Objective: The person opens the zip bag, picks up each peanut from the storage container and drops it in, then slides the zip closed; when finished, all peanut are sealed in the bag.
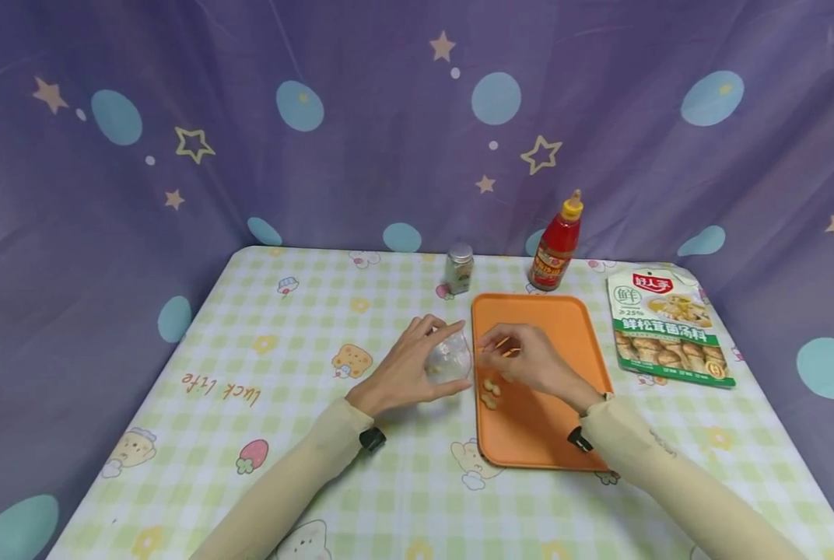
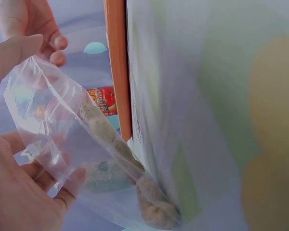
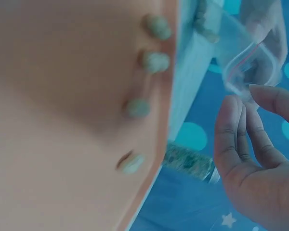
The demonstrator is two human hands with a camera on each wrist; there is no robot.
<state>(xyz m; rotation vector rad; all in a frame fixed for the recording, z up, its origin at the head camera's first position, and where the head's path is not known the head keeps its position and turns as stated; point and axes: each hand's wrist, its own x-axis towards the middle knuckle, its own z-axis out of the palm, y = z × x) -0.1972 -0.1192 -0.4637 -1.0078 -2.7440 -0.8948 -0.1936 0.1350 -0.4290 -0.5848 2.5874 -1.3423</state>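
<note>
My left hand (image 1: 410, 362) holds a clear zip bag (image 1: 450, 358), its fingers and thumb spread around the sides. Several unshelled peanuts (image 2: 156, 204) lie along the bottom of the bag in the left wrist view. At the bag's mouth, beside the tray's left edge, my right hand (image 1: 529, 362) pinches the lip between thumb and fingertips, as the right wrist view shows. Below that hand is an orange tray (image 1: 543, 435). More peanuts (image 3: 155, 62) are spaced out along its left side, several of them visible in the right wrist view.
Behind the tray stand a small shaker jar (image 1: 459, 268) and a red sauce bottle (image 1: 555, 247) with a yellow cap. A green and white mushroom seasoning pouch (image 1: 669, 327) lies to the right. Checked cloth covers the table (image 1: 263, 451); a purple curtain (image 1: 389, 155) hangs behind.
</note>
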